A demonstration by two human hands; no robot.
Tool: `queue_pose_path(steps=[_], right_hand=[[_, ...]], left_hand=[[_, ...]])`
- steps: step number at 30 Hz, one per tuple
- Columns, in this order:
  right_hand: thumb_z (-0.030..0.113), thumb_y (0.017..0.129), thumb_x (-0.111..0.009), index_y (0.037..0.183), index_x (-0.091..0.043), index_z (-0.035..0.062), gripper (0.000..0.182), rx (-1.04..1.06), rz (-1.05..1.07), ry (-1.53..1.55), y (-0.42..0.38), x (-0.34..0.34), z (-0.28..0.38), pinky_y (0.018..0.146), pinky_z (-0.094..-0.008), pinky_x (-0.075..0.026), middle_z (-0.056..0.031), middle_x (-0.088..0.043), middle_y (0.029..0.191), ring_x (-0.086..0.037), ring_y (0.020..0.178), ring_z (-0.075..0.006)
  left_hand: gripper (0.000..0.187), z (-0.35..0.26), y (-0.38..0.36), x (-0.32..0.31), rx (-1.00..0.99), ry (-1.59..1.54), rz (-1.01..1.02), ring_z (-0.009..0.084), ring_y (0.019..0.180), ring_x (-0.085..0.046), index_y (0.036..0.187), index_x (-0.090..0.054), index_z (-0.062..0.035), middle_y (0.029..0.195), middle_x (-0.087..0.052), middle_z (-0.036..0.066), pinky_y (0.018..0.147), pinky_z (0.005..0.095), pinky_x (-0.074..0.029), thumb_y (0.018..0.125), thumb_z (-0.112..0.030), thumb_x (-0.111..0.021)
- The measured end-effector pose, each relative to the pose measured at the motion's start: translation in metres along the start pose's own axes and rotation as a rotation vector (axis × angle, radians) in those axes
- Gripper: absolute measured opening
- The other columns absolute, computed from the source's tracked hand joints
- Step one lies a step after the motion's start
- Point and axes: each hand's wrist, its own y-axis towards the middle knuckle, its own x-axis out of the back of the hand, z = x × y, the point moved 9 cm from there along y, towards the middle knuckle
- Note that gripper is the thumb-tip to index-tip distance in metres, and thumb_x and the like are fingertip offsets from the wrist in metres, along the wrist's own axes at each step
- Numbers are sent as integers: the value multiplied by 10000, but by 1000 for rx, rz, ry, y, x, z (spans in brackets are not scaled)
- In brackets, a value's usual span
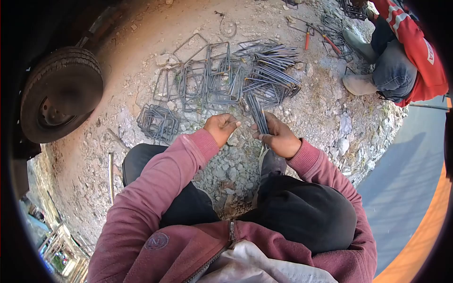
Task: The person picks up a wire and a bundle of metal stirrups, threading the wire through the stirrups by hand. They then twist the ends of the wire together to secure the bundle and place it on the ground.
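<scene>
My right hand (279, 137) is wrapped round a bundle of bent steel stirrups (256, 112), seen nearly edge-on and pointing away from me. My left hand (222, 128) is beside it, a short gap away, with thumb and fingers pinched together. Whatever that pinch may hold is too small to make out. Just beyond both hands, stacked stirrups (271, 80) lie in a fanned heap on the ground. Left of that heap, loose rectangular stirrups (219, 78) are spread out, and a smaller pile of stirrups (158, 122) lies nearer my left knee.
A vehicle wheel (61, 94) stands at the left. At the upper right a person in a red jacket (420, 56) sits near red-handled tools (330, 43) and more stirrups. A wire loop (228, 29) lies at the back. The ground is rubbly, with loose stones (343, 146).
</scene>
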Motion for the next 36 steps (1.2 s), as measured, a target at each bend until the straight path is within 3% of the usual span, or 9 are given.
queue_pose_path(steps=[6, 14, 17, 20, 24, 28, 32, 35, 36], right_hand=[[-106, 716, -405, 1364, -172, -16, 695, -43, 162, 280, 3, -30, 9, 832, -253, -429, -156, -226, 1378, -524, 1060, -196], [-43, 813, -481, 1179, -509, 8, 371, 475, -78, -381, 1, -17, 68, 818, -248, -445, -126, -608, 1065, -590, 943, -168], [-30, 808, -530, 1116, -555, -10, 310, 374, -61, -185, 4, -26, 71, 751, -242, -477, -112, -650, 938, -614, 842, -139], [-28, 820, -523, 1096, -568, -17, 279, 461, -2, -19, -1, -33, 111, 757, -246, -484, -118, -650, 924, -611, 847, -138], [-42, 833, -495, 1069, -586, -19, 254, 418, -24, 81, 8, -14, 149, 781, -252, -491, -128, -639, 944, -607, 874, -157], [-44, 808, -506, 1033, -599, -21, 244, 270, 191, 278, 37, 20, 94, 832, -271, -477, -123, -620, 1007, -583, 957, -166], [-12, 745, -522, 1034, -596, 36, 302, 143, -84, -1066, 81, 62, -40, 917, -360, -410, -122, -578, 1097, -545, 1027, -273], [57, 732, -539, 1143, -524, 71, 412, 446, -245, -1330, 87, 39, -85, 954, -400, -344, -115, -518, 1158, -469, 1090, -301], [81, 740, -538, 1171, -496, 73, 433, 315, -155, -1386, 91, 36, -94, 953, -401, -337, -116, -506, 1161, -453, 1096, -296]], left_hand=[[143, -21, -16, 1, -110, -42, 46, 35, 615, -420, 772, -580, -11, 630, -520, -27, 564, 219, -370, 837, -139, -578], [261, -46, -26, 63, -170, -64, -206, 77, 685, -493, 901, -635, -9, 706, -584, -9, 690, 230, -412, 898, -220, -480], [286, -46, -28, 65, -128, -134, -128, 83, 677, -491, 912, -632, -1, 717, -585, -10, 684, 225, -407, 908, -228, -458], [284, -71, -35, 59, -467, -119, -203, 58, 565, -431, 924, -631, -3, 678, -561, -11, 569, 210, -377, 915, -219, -447], [271, -81, -54, 51, -166, -334, 170, 26, 477, -368, 975, -625, -5, 682, -574, 23, 442, 171, -305, 909, -208, -460], [210, -69, -54, 102, -331, -226, -97, 27, 490, -365, 941, -640, 2, 769, -633, 49, 445, 161, -305, 861, -168, -546], [207, -57, -61, 107, -427, -132, -252, 30, 505, -367, 890, -654, -9, 723, -618, 22, 475, 167, -317, 855, -191, -562], [235, -55, -72, 107, -276, -107, -255, 29, 491, -324, 872, -654, -4, 590, -472, -36, 464, 175, -273, 863, -216, -553], [240, -54, -75, 106, -264, -105, -269, 29, 489, -316, 870, -654, -2, 579, -451, -41, 461, 177, -266, 864, -218, -550]])
